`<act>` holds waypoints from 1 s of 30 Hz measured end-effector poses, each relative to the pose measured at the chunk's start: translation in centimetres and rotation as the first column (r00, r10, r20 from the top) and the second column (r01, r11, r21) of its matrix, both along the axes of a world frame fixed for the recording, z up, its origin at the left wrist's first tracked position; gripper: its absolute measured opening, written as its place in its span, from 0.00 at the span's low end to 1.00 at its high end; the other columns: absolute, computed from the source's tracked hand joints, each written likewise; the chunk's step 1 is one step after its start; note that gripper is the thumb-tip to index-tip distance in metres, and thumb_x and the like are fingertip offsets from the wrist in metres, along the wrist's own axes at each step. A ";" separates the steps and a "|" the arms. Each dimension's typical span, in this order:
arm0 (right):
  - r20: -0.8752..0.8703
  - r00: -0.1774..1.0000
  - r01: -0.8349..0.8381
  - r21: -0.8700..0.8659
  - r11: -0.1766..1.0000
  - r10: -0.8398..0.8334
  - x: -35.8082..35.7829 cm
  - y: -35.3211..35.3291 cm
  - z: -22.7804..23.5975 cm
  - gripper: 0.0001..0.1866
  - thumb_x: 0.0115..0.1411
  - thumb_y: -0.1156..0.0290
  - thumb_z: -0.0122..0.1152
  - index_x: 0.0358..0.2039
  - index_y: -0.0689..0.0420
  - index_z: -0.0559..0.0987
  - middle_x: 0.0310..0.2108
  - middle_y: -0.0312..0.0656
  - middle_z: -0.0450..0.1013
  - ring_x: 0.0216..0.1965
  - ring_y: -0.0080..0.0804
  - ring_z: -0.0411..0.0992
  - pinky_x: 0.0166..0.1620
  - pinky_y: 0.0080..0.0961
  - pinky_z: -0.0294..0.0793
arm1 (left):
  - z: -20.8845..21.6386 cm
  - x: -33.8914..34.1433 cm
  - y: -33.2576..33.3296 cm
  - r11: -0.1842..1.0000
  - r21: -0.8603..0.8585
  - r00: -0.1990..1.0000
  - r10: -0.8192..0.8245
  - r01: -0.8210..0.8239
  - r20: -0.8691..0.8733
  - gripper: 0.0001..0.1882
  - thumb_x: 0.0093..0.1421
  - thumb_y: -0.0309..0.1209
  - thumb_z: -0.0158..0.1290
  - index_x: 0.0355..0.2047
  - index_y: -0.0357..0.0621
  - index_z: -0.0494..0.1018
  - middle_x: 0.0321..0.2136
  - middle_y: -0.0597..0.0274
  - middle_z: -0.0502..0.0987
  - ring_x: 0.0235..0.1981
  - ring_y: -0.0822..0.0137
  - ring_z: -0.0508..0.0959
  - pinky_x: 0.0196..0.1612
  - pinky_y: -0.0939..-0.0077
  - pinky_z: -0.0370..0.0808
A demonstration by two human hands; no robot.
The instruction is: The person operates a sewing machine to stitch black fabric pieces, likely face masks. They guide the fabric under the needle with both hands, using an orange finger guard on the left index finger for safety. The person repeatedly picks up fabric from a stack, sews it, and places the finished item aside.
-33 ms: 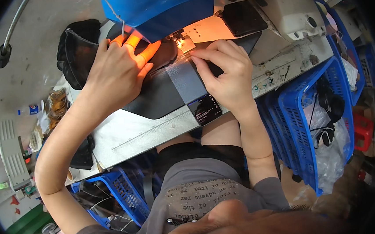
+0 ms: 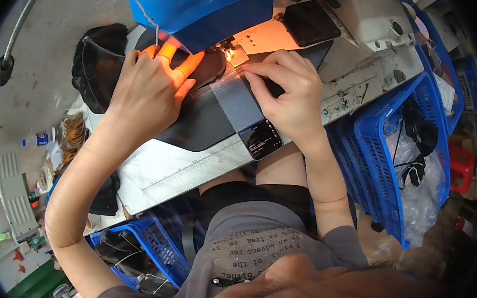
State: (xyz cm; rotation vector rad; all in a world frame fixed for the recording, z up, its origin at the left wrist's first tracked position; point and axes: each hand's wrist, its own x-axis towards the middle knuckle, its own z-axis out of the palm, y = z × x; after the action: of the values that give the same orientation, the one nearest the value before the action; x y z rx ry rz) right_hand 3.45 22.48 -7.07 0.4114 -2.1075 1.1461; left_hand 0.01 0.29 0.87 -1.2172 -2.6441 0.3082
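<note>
A sewing machine with a blue head (image 2: 205,11) stands in front of me, its lamp lighting the needle area (image 2: 231,54) orange. My left hand (image 2: 152,88) lies left of the needle with its fingers spread, pressing on a dark, rounded cloth piece (image 2: 210,70). Close to the right of the needle, my right hand (image 2: 287,86) is closed, thumb and forefinger pinched together at the bed's edge. What sits between those fingertips is too small to make out. Bunched black cloth with a seam (image 2: 106,70) lies beyond my left wrist.
A dark board (image 2: 198,130) with a grey strip (image 2: 237,101) covers part of the white table (image 2: 162,174), which has a ruler scale. A phone with a lit screen (image 2: 260,139) sits at the front edge. Blue baskets (image 2: 375,138) stand at right; another (image 2: 162,250) is below left.
</note>
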 end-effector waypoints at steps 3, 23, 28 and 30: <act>-0.004 1.000 0.000 0.003 1.000 0.000 0.0 0.0 -0.1 0.04 0.46 0.76 0.68 0.26 0.55 0.84 0.23 0.34 0.73 0.28 0.33 0.72 0.34 0.29 0.68 | -0.7 0.0 -0.6 1.000 0.008 0.999 0.014 -0.014 -0.032 0.21 0.61 0.36 0.55 0.55 0.48 0.75 0.34 0.53 0.74 0.37 0.55 0.71 0.44 0.63 0.66; -0.007 1.000 -0.009 -0.001 1.000 0.009 -0.2 -0.1 -0.4 0.03 0.47 0.75 0.69 0.25 0.54 0.84 0.22 0.34 0.73 0.27 0.33 0.72 0.32 0.29 0.67 | -3.1 4.2 6.1 0.779 0.054 0.766 0.625 -0.625 -0.147 0.17 0.63 0.46 0.52 0.31 0.49 0.82 0.23 0.59 0.77 0.30 0.57 0.77 0.37 0.61 0.67; 0.015 1.000 -0.015 0.010 1.000 0.015 0.0 0.1 0.0 0.03 0.47 0.75 0.69 0.26 0.54 0.84 0.23 0.35 0.73 0.27 0.34 0.72 0.33 0.30 0.68 | -3.4 4.0 6.9 0.741 0.084 0.720 0.668 -0.666 -0.186 0.17 0.62 0.46 0.52 0.28 0.49 0.82 0.23 0.58 0.77 0.29 0.56 0.78 0.38 0.60 0.67; 0.019 1.000 -0.022 -0.004 1.000 0.022 0.0 0.2 0.0 0.03 0.48 0.75 0.69 0.26 0.54 0.84 0.23 0.35 0.73 0.28 0.35 0.73 0.34 0.30 0.69 | -3.7 3.8 6.7 0.756 0.133 0.717 0.651 -0.641 -0.249 0.16 0.62 0.46 0.53 0.33 0.50 0.81 0.23 0.58 0.77 0.29 0.56 0.77 0.38 0.60 0.67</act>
State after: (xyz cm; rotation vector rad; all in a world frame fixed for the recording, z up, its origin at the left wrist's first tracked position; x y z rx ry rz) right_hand 3.41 22.63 -7.10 0.4243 -2.1220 1.1707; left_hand 3.81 7.03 -2.88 -0.1485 -2.6961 0.4926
